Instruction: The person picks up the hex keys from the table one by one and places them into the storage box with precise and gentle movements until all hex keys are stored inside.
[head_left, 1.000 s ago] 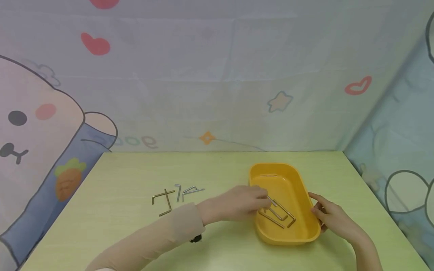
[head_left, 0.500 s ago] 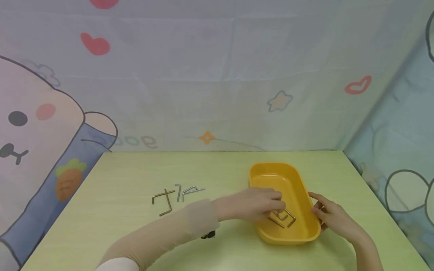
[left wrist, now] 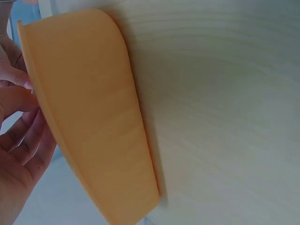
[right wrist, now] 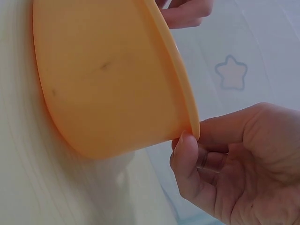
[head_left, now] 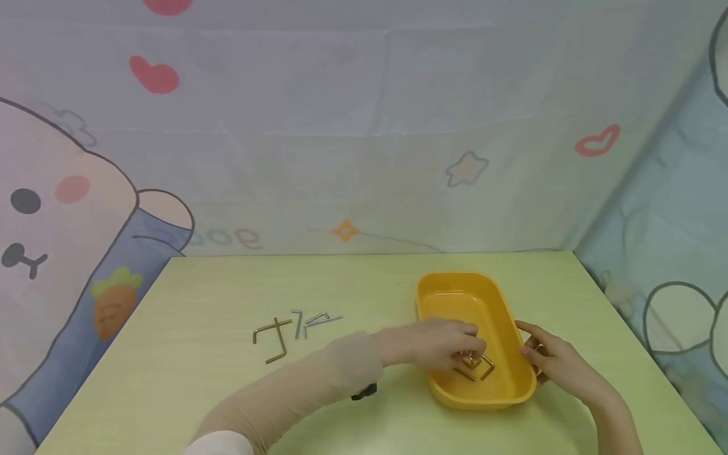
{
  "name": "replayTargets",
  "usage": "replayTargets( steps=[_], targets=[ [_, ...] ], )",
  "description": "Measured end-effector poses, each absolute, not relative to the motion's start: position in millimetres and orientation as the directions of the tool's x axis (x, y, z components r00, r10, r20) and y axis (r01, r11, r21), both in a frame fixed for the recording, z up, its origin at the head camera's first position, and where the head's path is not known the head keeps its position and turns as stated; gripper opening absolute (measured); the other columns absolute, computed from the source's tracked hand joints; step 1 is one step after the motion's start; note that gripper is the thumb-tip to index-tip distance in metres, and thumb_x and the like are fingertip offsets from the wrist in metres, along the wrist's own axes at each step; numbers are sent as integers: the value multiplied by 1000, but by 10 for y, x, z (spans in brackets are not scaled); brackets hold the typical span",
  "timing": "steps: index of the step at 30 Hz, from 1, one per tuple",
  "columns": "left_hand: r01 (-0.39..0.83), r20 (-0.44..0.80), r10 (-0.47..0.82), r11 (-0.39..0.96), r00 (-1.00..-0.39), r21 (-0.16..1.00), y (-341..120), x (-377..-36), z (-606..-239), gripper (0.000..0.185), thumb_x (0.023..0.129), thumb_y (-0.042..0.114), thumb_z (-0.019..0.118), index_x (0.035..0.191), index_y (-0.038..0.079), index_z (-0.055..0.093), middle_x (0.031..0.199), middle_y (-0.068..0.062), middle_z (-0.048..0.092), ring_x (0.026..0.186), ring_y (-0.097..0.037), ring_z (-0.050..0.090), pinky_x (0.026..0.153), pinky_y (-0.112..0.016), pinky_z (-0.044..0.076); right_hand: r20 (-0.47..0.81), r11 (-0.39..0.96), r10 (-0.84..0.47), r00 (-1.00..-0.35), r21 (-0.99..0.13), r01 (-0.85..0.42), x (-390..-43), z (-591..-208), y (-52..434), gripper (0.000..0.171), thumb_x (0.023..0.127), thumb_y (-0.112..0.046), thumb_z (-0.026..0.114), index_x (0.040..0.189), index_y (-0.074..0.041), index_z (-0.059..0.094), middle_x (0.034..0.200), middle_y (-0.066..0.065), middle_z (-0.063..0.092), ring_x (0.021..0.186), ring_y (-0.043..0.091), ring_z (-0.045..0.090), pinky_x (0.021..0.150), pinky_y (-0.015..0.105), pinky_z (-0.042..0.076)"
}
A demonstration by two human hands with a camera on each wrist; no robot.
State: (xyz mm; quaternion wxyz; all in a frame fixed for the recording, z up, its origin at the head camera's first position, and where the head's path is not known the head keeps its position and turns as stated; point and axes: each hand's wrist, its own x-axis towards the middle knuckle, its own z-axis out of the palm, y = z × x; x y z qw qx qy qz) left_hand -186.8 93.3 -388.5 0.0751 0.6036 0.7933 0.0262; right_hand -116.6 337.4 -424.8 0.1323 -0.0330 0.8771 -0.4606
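Note:
A yellow tray (head_left: 480, 402) stands on the table at the right, with brass-coloured hex keys (head_left: 488, 370) lying in it. My left hand (head_left: 443, 341) is down inside the tray, reaching over its left rim. Its bent thumb and finger pinch a hex key, mostly hidden; in the left wrist view only a small shiny bit shows at the fingertips. On the other side, my right hand (head_left: 560, 366) grips the tray's right rim, as the right wrist view shows, thumb and finger at the edge.
Left of the tray, brass-coloured hex keys (head_left: 281, 338) lie crossed on the table. Close by are silver hex keys (head_left: 298, 323), some overlapping. A printed cloth (head_left: 341, 158) hangs behind the table's far edge.
My left hand has moved right, farther into the tray, and now covers more of the hex keys there. The right hand has kept its grip on the rim.

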Motion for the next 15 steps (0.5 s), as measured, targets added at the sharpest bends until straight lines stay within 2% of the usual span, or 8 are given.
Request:
replayTargets(
  steps=[7,12,15],
  targets=[
    [948,-107,963,265,-249,174,993,-1915,-4004,10,94,13,58,100,20,61,94,8,57,79,1,51,69,-7,39,-199,577,-180,-963,-815,60,-1162,-4236,3373,55,100,-13,46,148,4,25,97,14,51,68,12,56,58,30,54],
    [954,-136,963,253,-232,162,1054,-1904,-4053,5,94,23,60,98,20,62,91,8,57,78,2,51,67,-7,38,-197,583,-176,-965,-810,59,-1155,-4224,3366,55,100,-13,47,148,4,26,97,14,51,68,12,56,58,30,54],
    [947,-184,952,276,-246,162,1085,-1881,-4047,4,94,22,61,97,21,62,89,10,56,76,1,50,64,-9,38,-193,587,-175,-966,-808,55,-1156,-4223,3368,55,100,-14,47,147,4,26,96,15,52,67,12,56,58,29,54]
  ],
)
